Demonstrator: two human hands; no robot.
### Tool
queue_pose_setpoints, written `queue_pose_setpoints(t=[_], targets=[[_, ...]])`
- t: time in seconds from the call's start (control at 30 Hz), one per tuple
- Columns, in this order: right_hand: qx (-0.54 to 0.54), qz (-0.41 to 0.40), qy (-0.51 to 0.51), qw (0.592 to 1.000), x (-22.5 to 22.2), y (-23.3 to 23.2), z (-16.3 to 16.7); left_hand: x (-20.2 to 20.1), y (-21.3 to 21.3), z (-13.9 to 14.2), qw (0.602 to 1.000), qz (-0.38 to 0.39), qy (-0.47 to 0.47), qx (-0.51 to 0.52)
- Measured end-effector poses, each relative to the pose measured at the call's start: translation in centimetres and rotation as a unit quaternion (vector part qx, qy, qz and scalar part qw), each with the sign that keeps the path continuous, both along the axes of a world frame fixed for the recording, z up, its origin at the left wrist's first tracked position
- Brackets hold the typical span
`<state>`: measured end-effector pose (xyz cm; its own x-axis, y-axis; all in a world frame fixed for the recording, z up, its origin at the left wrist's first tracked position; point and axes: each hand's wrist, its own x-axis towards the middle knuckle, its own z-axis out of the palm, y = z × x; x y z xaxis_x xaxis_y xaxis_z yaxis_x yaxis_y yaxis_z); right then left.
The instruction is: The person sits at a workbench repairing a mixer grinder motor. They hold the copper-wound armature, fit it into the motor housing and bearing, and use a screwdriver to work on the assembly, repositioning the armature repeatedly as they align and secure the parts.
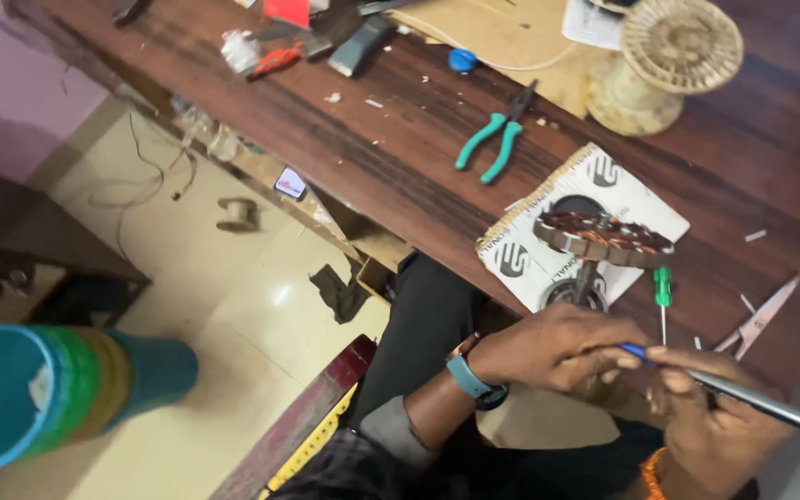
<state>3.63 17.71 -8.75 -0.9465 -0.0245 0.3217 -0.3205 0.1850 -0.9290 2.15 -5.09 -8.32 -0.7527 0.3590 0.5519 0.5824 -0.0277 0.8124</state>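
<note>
My left hand (553,347), with a blue-strapped watch on its wrist, pinches the blue tip of a long grey metal rod (752,396). My right hand (710,417), an orange band on its wrist, grips the same rod further along; the rod runs off to the right. Both hands are at the near edge of the dark wooden table (400,148). Just beyond them a round copper-wound motor stator (604,236) stands on a short stand over a white printed cardboard sheet (520,264). A green-handled screwdriver (663,294) lies beside it.
Green-handled pliers (494,139) lie mid-table, scissors (759,319) at the right edge, a pale empty wire spool (664,60) at the back. Small tools and scraps crowd the far end. A teal cylinder (57,389) looms at lower left above the tiled floor.
</note>
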Motion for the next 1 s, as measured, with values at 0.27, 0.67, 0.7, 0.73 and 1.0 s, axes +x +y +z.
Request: queue_pose_setpoints(t=[0.27,0.67,0.7,0.73,1.0], targets=[[-0.040,-0.108,0.020,0.993,-2.4,-0.3,-1.9,5.9,-4.9,4.1,0.971,0.224,-0.024,-0.074],[-0.029,-0.170,-0.007,0.985,-2.0,0.4,-4.6,-4.1,-21.7,0.3,0.787,0.589,0.154,-0.103],[-0.026,-0.175,-0.010,0.984,-1.8,1.1,-4.7,-3.5,-23.5,0.0,0.753,0.650,0.086,-0.054],[-0.023,-0.183,-0.012,0.983,-1.8,1.9,-4.7,-1.7,-25.7,-0.5,0.780,0.619,0.090,0.021],[0.040,-0.242,-0.096,0.965,-0.6,2.1,-8.2,0.8,-32.6,-3.7,0.719,0.681,0.050,0.126]])
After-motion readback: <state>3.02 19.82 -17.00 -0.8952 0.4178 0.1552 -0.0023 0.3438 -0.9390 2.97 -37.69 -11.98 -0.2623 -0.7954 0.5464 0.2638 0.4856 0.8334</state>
